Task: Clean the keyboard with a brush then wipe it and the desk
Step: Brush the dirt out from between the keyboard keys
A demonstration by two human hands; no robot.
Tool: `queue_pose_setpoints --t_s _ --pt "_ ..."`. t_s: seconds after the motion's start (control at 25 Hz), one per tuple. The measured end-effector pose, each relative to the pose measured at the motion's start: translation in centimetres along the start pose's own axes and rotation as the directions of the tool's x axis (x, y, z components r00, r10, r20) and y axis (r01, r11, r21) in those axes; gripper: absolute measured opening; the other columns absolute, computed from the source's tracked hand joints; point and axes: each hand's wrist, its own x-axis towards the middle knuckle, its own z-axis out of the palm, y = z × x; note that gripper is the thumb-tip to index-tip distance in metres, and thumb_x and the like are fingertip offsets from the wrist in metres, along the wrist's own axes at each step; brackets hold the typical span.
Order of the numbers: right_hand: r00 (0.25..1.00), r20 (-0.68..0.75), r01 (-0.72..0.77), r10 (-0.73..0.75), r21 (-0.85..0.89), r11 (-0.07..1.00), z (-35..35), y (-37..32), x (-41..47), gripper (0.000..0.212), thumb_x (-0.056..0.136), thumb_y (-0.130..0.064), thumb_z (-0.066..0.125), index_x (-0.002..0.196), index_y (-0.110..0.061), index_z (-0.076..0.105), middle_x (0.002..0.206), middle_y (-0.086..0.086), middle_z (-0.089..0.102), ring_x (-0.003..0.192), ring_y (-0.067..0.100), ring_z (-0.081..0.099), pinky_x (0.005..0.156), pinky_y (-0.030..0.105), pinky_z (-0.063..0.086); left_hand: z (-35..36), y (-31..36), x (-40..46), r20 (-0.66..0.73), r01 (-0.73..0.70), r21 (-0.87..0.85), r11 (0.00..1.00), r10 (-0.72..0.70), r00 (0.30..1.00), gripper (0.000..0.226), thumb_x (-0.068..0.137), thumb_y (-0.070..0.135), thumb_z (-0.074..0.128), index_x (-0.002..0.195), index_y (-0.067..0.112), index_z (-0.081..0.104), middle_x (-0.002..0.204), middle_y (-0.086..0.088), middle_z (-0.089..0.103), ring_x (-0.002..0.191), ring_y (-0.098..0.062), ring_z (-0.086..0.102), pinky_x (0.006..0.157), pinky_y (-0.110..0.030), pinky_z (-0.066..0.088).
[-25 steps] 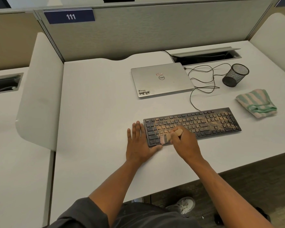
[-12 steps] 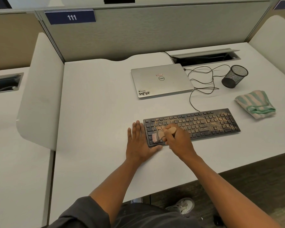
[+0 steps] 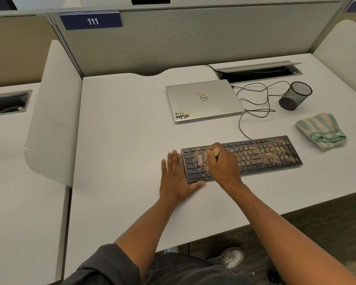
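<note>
- Keyboard lies flat on the counter, near the front edge, its long axis slightly skewed. Tan grit covers the middle and right key rows; the left end looks darker, with less grit.
- Right hand is over the left third of the keyboard. Grip: fingers curled fully round the wooden handle of the brush, closed tight, nothing else held. Bristle head is blurred and appears to touch the keys just left of the fist.
- Left hand lies flat on the counter, fingers straight along the keyboard's left edge, thumb against the front corner. Grip: fully open, holding nothing. Judged purpose: bracing the keyboard so brush strokes do not slide it.
- Striped cloth sits folded on the counter, just beyond the right end of the keyboard, untouched. Likely kept there within reach for the wiping step.
- Laptop, lid shut, lies behind the keyboard; a cable loops between it and the mesh cup.
- Judgement: brushing step under way, most grit not yet cleared; wiping not begun.
</note>
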Motion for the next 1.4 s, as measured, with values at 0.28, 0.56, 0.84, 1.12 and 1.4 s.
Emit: queue_pose_setpoints --t_s 0.28,0.56,0.84,1.12,1.4 --pt "0.986 0.151 0.062 -0.064 0.017 0.998 0.6 -1.4 2.3 0.014 0.097 -0.027 0.050 0.096 -0.023 0.063 0.075 -0.002 0.072 0.073 0.017 0.068 0.069 0.039 0.056 -0.2 0.0 -0.1 -0.004 -0.011 -0.009 1.000 0.011 1.000 0.127 0.072 0.098 0.010 0.158 0.008 -0.019 0.167 -0.019 -0.018 0.154 -0.030 -0.023 0.124 -0.051 -0.012" --pt "0.964 0.253 0.107 -0.084 -0.077 0.991 0.2 -3.1 4.3 0.020 0.097 -0.024 0.047 0.087 -0.019 0.063 0.070 -0.004 0.070 0.071 0.016 0.066 0.068 0.033 0.053 -0.2 0.1 -0.2 -0.001 -0.006 0.008 1.000 0.006 1.000 0.131 0.073 0.099 0.012 0.158 0.003 -0.014 0.167 -0.019 -0.018 0.153 -0.030 -0.023 0.124 -0.052 -0.012" --pt "0.951 0.304 0.133 -0.065 -0.207 0.969 0.3 -3.3 4.7 0.023 0.096 -0.024 0.044 0.082 -0.020 0.062 0.068 -0.006 0.068 0.069 0.015 0.064 0.066 0.031 0.049 -0.2 0.0 -0.2 0.011 -0.009 0.016 1.000 0.009 1.000 0.130 0.073 0.100 0.008 0.157 0.003 -0.017 0.166 -0.020 -0.020 0.153 -0.031 -0.025 0.124 -0.052 -0.012" --pt "0.934 0.351 0.166 -0.073 -0.243 0.956 1.0 -3.4 4.9 0.026 0.097 -0.025 0.040 0.082 -0.018 0.060 0.073 -0.001 0.068 0.072 0.021 0.064 0.071 0.038 0.054 -0.2 -0.1 -0.1 0.017 -0.006 0.024 1.000 0.005 1.000 0.130 0.072 0.100 0.007 0.155 0.004 -0.021 0.165 -0.019 -0.023 0.152 -0.030 -0.027 0.124 -0.052 -0.013" --pt "0.937 0.337 0.172 -0.088 -0.229 0.958 1.3 -4.1 5.2 0.024 0.099 -0.025 0.042 0.085 -0.016 0.059 0.076 0.002 0.068 0.073 0.023 0.063 0.070 0.038 0.052 -0.1 -0.1 -0.1 0.014 0.001 0.024 1.000 -0.001 1.000 0.131 0.074 0.100 0.012 0.158 0.003 -0.014 0.166 -0.018 -0.022 0.152 -0.030 -0.027 0.124 -0.052 -0.013"
